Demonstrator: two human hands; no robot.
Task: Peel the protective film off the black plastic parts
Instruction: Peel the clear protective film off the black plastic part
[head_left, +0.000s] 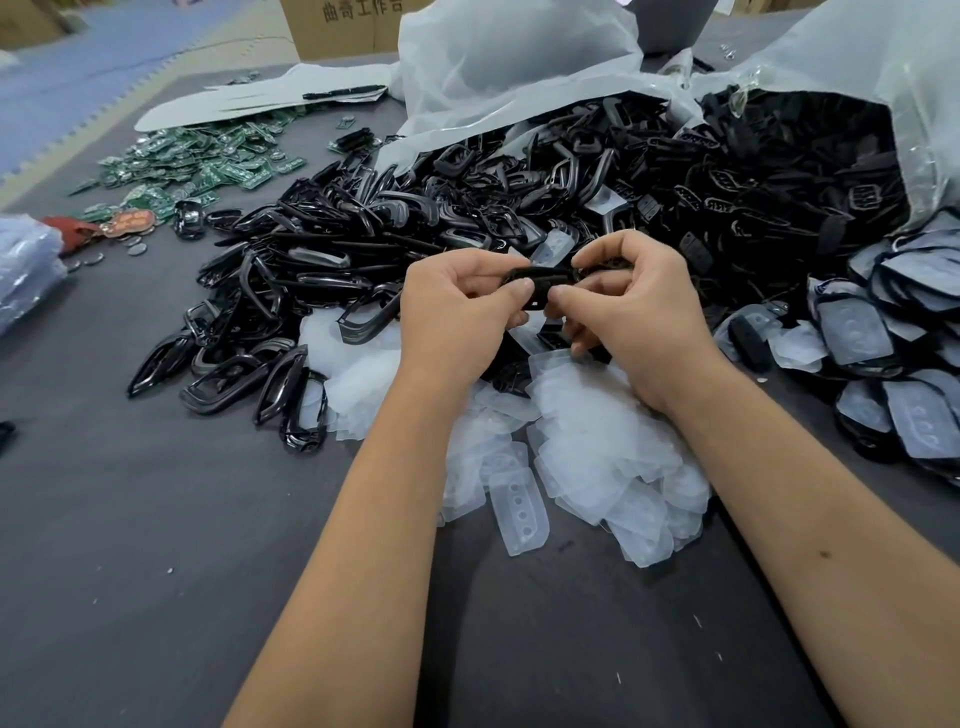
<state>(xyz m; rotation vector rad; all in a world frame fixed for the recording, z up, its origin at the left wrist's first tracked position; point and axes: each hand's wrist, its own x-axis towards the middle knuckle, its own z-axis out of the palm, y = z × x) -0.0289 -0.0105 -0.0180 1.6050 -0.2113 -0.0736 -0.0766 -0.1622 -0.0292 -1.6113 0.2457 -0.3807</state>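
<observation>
Black plastic part (543, 283) being pinched between left hand (457, 306) and right hand (631, 312), film edge needing lifting next.

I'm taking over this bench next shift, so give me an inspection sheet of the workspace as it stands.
Surface: dark grey table, largely covered.
Job's things: black plastic part held up between both hands; heap of black frames; peeled clear films piled under the hands.
Clutter: green circuit boards; open plastic bags; film-covered parts at right.
Hands: left hand and right hand both pinch the part.
Cables: nothing seen.
Surroundings: cardboard box, blue floor mats.
</observation>
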